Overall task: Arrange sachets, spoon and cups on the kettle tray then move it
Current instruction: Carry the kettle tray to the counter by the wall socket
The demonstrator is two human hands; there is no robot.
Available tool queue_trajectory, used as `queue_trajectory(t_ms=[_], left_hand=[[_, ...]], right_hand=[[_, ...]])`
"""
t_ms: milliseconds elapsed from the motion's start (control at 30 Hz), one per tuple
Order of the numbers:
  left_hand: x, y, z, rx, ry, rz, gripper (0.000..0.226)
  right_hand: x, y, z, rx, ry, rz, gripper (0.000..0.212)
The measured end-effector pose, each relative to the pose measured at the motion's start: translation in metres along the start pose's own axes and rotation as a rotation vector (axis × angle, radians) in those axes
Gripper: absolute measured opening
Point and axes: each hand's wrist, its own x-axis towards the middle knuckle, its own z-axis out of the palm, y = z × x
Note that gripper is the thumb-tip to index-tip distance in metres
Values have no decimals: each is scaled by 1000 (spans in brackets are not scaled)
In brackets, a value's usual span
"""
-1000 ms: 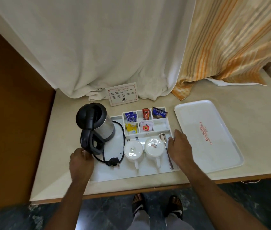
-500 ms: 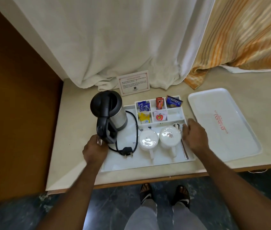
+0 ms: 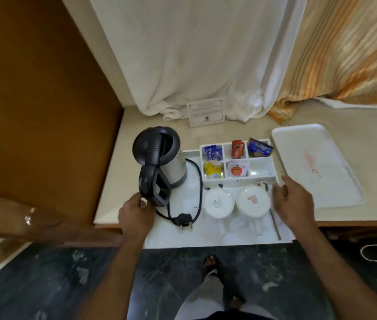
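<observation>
The white kettle tray (image 3: pixel 206 239) lies on the beige counter (image 3: pixel 113 188), its near edge jutting past the counter's front over the dark floor. The left hand (image 3: pixel 136 215) grips its left rim beside the kettle (image 3: pixel 159 162); the right hand (image 3: pixel 293 204) clasps the right rim. On it stand one black-and-steel kettle with its cord and plug (image 3: pixel 184 219), two white cups (image 3: pixel 218 203) upside down, one spoon (image 3: pixel 273 215) partly under the right hand, and a six-slot holder with five sachets (image 3: pixel 212 169); one slot is bare. A second tray (image 3: pixel 344 181) lies just right, a card (image 3: pixel 206 112) behind.
</observation>
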Motion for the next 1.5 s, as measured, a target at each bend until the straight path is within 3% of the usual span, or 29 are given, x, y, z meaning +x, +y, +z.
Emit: queue_trajectory(t_ms=[167, 367, 633, 1000, 1333, 1500], left_hand=[[-66, -32, -38, -12, 45, -49, 38], [-118, -77, -84, -41, 149, -82, 30], [-147, -184, -163, -82, 258, -263, 23], [-150, -388, -342, -27, 382, -335, 28], [-103, -538, -436, 20, 559, -515, 37], [-41, -607, -483, 20, 582, -552, 30]], right_hand=[[-57, -3, -23, 70, -82, -72, 21], [-115, -17, -19, 57, -158, -147, 16], [-198, -100, 24, 59, -193, -279, 10], [-363, -268, 165, 7, -246, -353, 8], [-424, -429, 284, 85, -406, -566, 13], [-440, -512, 365, 150, -491, -566, 15]])
